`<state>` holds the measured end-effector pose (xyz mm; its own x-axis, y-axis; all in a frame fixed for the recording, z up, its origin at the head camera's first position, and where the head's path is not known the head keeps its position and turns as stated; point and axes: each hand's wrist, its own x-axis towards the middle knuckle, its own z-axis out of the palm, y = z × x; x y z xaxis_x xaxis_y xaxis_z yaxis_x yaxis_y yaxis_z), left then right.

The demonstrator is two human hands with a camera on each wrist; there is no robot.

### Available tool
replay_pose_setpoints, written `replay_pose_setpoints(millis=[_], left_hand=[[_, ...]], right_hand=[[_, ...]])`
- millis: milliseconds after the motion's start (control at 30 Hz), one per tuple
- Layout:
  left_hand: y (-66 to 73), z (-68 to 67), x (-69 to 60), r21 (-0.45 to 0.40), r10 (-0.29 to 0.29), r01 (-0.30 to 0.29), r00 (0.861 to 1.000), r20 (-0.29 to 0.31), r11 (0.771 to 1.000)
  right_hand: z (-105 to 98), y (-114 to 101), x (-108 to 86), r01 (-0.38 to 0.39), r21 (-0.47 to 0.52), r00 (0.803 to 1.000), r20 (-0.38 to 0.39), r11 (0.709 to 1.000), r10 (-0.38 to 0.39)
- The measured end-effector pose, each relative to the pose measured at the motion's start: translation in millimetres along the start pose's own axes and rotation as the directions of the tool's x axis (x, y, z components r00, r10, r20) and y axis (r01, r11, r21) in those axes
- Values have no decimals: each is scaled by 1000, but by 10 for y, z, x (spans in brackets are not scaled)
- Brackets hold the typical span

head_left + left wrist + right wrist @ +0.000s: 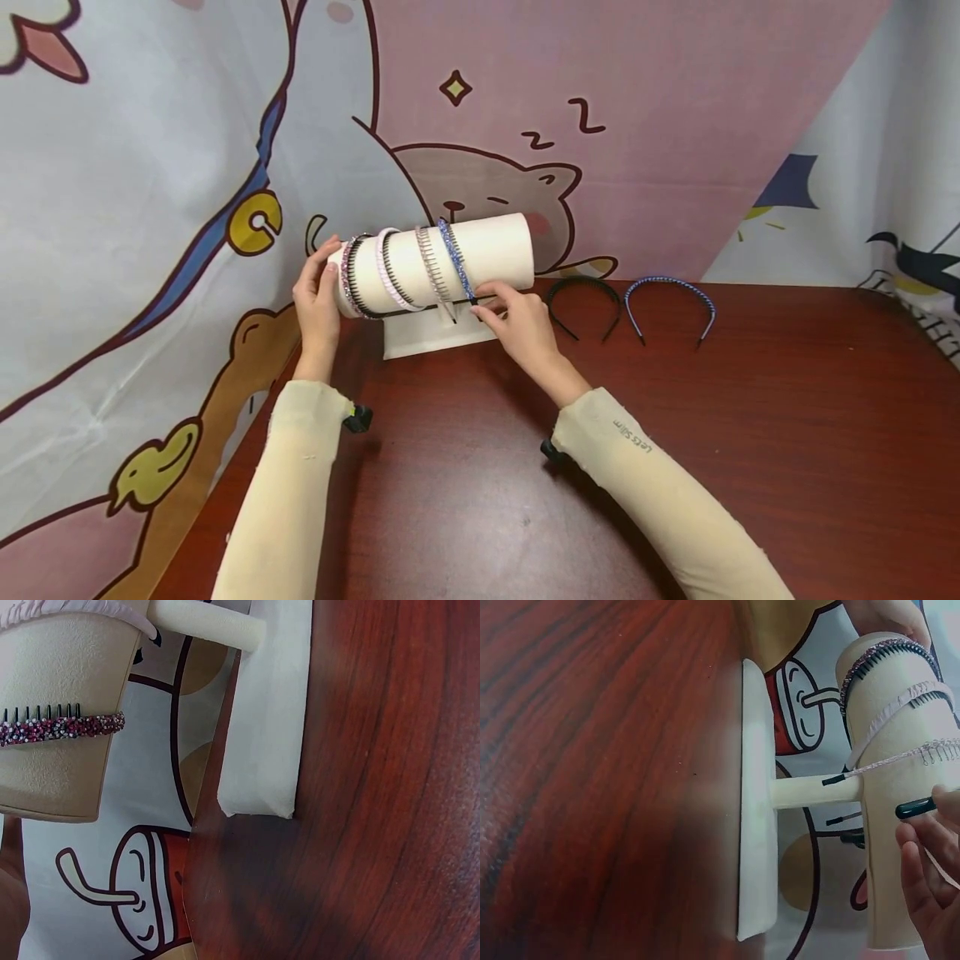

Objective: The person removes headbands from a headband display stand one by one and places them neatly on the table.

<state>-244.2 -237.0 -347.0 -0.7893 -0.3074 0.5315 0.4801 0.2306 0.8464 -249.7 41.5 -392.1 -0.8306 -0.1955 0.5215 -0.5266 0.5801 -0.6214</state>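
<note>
While the left hand [318, 296] grips the left end of the white display roll [498, 252], the right hand [523, 327] pinches one black tip of the glittery blue headband [454, 254] draped over it. Three more headbands [383, 265] sit to its left, and two others [670, 280] lie on the table [810, 433]

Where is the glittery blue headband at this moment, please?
In the head view, the glittery blue headband sits around the white cylinder, just right of the silvery headband, with its lower tip pinched by the right hand.
</note>
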Motion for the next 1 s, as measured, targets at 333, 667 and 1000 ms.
replay_pose_setpoints(millis=[333,667,1000], left_hand=[[-10,4,0,0,4,-4,1000,0,1000],[-18,16,-1,3,-3,3,1000,-2,1000],[-31,21,-1,-12,31,-31,999,-21,999]], right_hand=[[-56,-64,48,-39,-83,999,-36,996,36],[-141,-29,42,-19,-131,994,-112,991,4],[-334,33,61,-45,-118,978,-207,992,20]])
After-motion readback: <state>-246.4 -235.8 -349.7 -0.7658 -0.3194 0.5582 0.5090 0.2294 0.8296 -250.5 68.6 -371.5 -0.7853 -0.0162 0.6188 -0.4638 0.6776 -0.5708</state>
